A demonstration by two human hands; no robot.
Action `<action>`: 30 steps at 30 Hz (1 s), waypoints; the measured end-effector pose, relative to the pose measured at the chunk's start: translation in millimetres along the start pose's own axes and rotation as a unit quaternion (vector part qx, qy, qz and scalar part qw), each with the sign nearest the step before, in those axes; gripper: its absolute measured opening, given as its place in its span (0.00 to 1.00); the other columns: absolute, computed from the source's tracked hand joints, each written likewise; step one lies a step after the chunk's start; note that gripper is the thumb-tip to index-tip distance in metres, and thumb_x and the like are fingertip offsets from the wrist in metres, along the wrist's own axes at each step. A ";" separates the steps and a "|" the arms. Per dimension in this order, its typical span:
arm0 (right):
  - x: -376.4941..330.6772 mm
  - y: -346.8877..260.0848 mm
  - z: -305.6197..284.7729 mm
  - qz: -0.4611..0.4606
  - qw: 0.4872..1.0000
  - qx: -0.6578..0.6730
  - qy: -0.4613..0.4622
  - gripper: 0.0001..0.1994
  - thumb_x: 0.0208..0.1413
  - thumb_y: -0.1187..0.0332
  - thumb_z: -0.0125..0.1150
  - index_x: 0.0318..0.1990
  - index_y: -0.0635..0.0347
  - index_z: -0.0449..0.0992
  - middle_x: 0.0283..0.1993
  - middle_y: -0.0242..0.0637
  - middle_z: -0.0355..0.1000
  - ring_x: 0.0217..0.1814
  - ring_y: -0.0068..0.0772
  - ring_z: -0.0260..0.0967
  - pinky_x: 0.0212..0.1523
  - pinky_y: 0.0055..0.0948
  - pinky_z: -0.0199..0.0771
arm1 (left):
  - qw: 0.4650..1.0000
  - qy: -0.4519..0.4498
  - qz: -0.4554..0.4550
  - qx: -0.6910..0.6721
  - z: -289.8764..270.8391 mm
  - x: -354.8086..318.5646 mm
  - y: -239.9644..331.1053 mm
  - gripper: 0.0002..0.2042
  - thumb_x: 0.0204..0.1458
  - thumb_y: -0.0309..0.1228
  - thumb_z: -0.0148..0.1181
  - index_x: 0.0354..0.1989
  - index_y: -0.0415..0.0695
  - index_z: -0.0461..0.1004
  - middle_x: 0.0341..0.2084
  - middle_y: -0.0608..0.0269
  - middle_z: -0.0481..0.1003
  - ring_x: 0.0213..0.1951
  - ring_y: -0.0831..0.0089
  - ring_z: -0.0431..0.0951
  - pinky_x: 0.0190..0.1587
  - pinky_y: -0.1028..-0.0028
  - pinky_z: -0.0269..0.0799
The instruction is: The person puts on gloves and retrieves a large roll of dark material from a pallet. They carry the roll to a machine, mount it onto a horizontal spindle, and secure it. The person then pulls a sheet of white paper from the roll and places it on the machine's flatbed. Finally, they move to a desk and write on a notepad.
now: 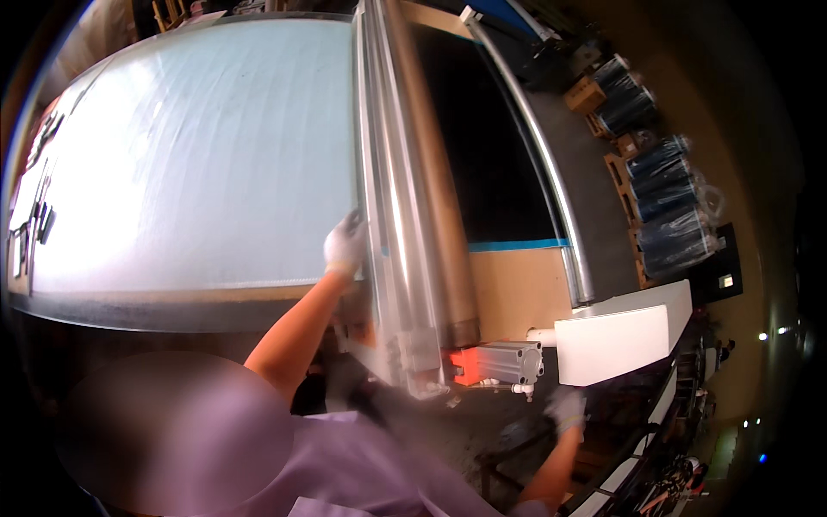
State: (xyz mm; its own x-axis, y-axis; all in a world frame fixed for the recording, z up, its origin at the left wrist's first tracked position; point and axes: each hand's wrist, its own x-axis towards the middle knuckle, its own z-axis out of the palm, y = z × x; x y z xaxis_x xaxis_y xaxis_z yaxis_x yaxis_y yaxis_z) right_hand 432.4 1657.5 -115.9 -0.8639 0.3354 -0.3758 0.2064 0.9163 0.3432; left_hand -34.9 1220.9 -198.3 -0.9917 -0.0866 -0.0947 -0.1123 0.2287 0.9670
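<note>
My left hand (344, 245), in a pale glove, rests at the right border of a wide whitish sheet (215, 164), beside long shiny metal rollers (401, 189). Its fingers look stretched out along that border and seem to hold nothing; their tips are partly blurred. Lower right, my right hand (566, 409), also gloved, is just below a white box-shaped housing (613, 345). Motion smears its fingers, so I cannot tell whether they touch the housing. Between the hands sits a grey cylinder (510, 362) with an orange bracket (465, 366) at the rollers' near end.
A brown roller (444, 207) runs beside the metal ones. Right of it lies a black sheet (487, 138) with blue edging, then a metal bar (538, 142). Plastic-wrapped dark rolls (676, 215) lie on pallets at the right. Dark tools (43, 215) lie at the far left.
</note>
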 end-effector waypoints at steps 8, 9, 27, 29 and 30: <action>-11.1 -344.6 -150.5 -0.430 0.793 0.420 -0.099 0.11 0.59 0.65 0.50 0.31 0.63 0.71 0.33 0.48 0.70 0.34 0.50 0.69 0.36 0.41 0.69 | 1.000 -0.006 0.003 0.009 -173.6 -149.2 -66.9 0.09 0.57 0.26 0.54 0.41 0.33 0.77 0.34 0.57 0.79 0.39 0.76 0.77 0.46 0.76 0.70; 0.5 -368.9 -163.0 -0.511 0.760 0.402 0.000 0.10 0.59 0.65 0.50 0.29 0.62 0.71 0.33 0.48 0.70 0.34 0.51 0.69 0.35 0.43 0.69 | 1.000 0.004 -0.010 0.003 -191.2 -169.5 -90.6 0.10 0.58 0.26 0.53 0.41 0.33 0.76 0.35 0.57 0.79 0.39 0.75 0.76 0.46 0.76 0.70; -279.5 -773.1 -389.0 -0.819 0.532 0.055 0.209 0.09 0.44 0.64 0.60 0.30 0.58 0.81 0.28 0.40 0.77 0.35 0.47 0.76 0.35 0.48 0.72 | 0.980 0.155 -0.100 0.068 -441.1 -399.7 -122.7 0.12 0.58 0.30 0.51 0.43 0.35 0.75 0.36 0.54 0.78 0.39 0.68 0.77 0.47 0.73 0.70; -309.9 -805.3 -394.6 -0.832 0.511 0.044 0.210 0.09 0.44 0.64 0.60 0.30 0.58 0.81 0.28 0.40 0.77 0.36 0.47 0.76 0.35 0.47 0.72 | 0.978 0.173 -0.103 0.053 -466.4 -406.0 -129.8 0.12 0.58 0.31 0.52 0.43 0.35 0.75 0.35 0.54 0.78 0.39 0.67 0.77 0.46 0.72 0.70; -322.8 -831.1 -402.9 -0.836 0.504 0.039 0.213 0.09 0.44 0.64 0.60 0.30 0.58 0.81 0.28 0.40 0.77 0.36 0.47 0.76 0.35 0.47 0.72 | 0.977 0.178 -0.103 0.049 -490.0 -403.7 -135.9 0.12 0.58 0.31 0.52 0.43 0.35 0.75 0.35 0.54 0.78 0.39 0.67 0.77 0.46 0.72 0.70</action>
State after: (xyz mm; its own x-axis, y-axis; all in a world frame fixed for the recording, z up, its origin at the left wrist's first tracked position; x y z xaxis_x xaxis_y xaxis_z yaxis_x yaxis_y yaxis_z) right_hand 354.6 699.5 67.0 0.1234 -0.9822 0.1414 -0.9706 -0.1492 -0.1889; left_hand 411.1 749.6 -175.6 -0.8654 -0.4680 -0.1792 -0.3294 0.2620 0.9071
